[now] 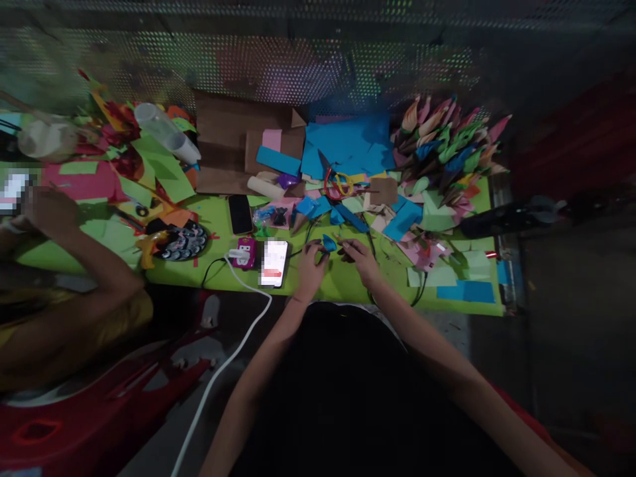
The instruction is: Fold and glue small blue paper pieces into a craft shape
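Over the green tabletop, my left hand [311, 264] is closed on a small blue paper piece [328, 243] that looks curled or folded. Just to its right, my right hand [361, 258] has thumb and fingers pinched together, pointing at the blue piece. A small thin thing seems to show at those fingertips, too dim to make out. Beyond both hands lie blue paper scraps [350, 217] and a pair of scissors [338, 185] with red and yellow handles. A lit phone [273, 264] rests left of my left hand.
A dark phone [240, 214] and a purple power adapter [244, 254] with a white cable lie to the left. Cone-shaped paper flowers [447, 142] pile up at the back right. Brown cardboard [223, 142] and blue sheets [348, 146] lie behind. Another person's arm [94, 245] reaches in from the left.
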